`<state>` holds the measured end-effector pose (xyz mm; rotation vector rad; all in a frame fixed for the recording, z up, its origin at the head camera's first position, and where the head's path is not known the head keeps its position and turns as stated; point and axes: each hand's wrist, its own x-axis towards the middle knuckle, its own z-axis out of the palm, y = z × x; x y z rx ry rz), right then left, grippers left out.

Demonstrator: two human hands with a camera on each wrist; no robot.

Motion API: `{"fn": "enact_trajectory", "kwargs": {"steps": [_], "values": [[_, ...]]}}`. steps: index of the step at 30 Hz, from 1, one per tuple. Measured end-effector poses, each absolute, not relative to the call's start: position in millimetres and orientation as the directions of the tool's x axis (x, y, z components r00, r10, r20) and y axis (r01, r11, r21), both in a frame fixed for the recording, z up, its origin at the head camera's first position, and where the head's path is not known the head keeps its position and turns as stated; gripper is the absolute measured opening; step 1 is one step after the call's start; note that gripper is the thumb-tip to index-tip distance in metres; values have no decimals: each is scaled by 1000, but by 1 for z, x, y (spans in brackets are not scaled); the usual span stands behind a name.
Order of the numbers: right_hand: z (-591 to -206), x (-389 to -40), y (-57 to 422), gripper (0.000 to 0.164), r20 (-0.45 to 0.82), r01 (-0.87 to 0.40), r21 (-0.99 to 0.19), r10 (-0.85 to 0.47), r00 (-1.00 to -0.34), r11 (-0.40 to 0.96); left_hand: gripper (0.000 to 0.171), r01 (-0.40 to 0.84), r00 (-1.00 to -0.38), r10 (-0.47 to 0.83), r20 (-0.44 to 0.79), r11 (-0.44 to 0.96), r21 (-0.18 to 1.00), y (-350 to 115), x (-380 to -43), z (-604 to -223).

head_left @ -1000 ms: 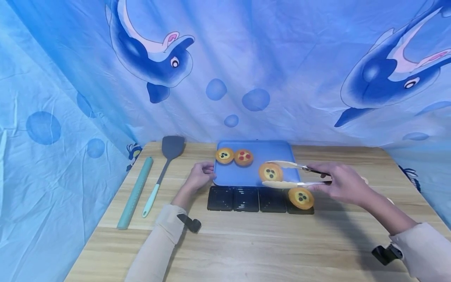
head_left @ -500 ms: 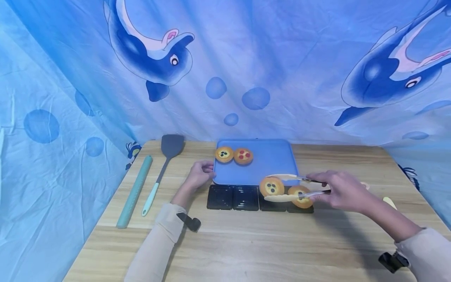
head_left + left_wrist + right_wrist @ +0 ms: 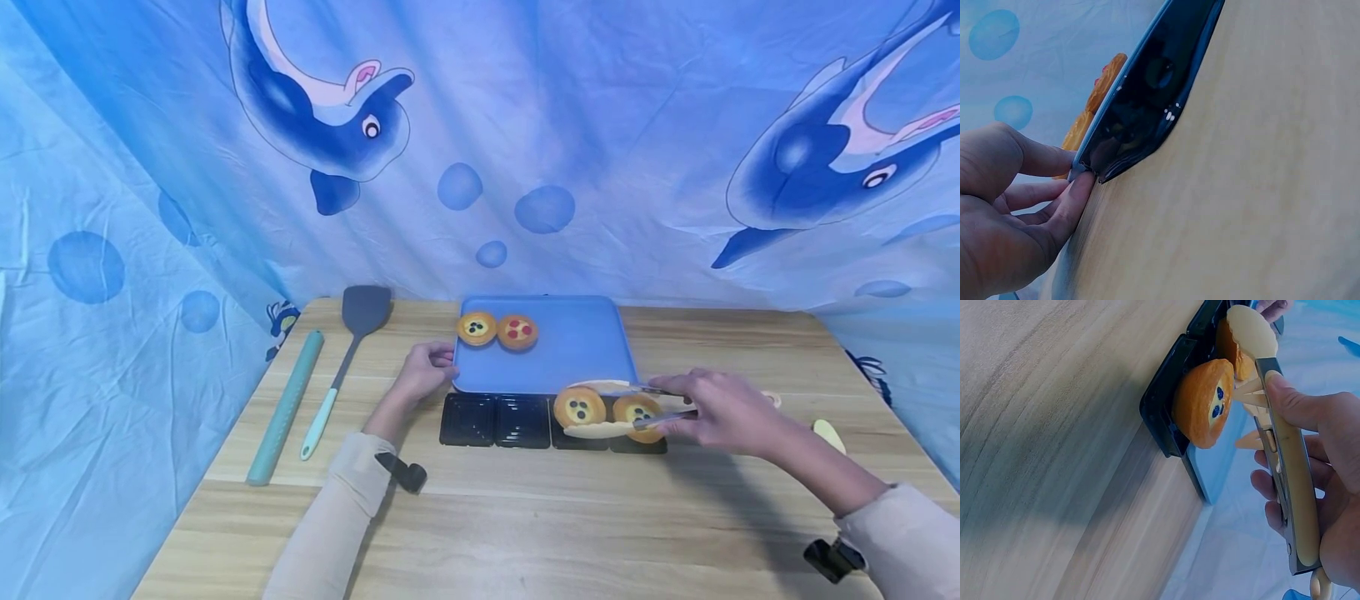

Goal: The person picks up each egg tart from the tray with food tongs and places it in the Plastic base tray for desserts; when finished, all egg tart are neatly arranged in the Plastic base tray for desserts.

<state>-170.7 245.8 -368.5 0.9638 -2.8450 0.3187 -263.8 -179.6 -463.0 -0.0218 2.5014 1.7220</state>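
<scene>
My right hand [image 3: 723, 414] grips metal tongs with cream-coloured tips [image 3: 600, 431]. Between the tips is a round tart with a pale yellow centre and dark berries [image 3: 580, 408], over the third compartment of a black mould tray [image 3: 467, 421]. A similar tart [image 3: 1194, 406] sits in the compartment at the right end, tilted in the right wrist view. My left hand [image 3: 426, 372] pinches the left front corner of a blue tray [image 3: 573, 337], thumb above and fingers below. On that tray lie a berry tart [image 3: 477, 329] and a red-topped tart [image 3: 517, 332].
To the left lie a grey turner with a mint handle [image 3: 322, 421] and a teal rolling-pin-like stick [image 3: 285, 408]. Small pale objects, one yellowish [image 3: 828, 435], lie right of my right hand. A blue dolphin-print curtain [image 3: 637, 167] hangs behind the wooden table [image 3: 525, 517].
The tongs have carried the tart from over the blue tray toward me, down to the black mould's third compartment. My left hand keeps its place at the blue tray's corner.
</scene>
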Motion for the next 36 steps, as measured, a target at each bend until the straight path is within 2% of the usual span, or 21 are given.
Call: {"fn": "enact_trajectory", "kwargs": {"steps": [17,27,36], "values": [[-370,-170,246,60,148,-591,-168,-573,-806,789,48,-59,-995,60,-86,357,932,-180,-262,-462],[-366,-169,247,80,150,-583,-210,-563,-813,785,48,-66,-995,47,-90,369,927,-179,-263,-460],[-365,-167,249,81,181,-583,-230,-555,-812,779,48,-78,-994,45,-101,360,930,-180,-263,-463]]}}
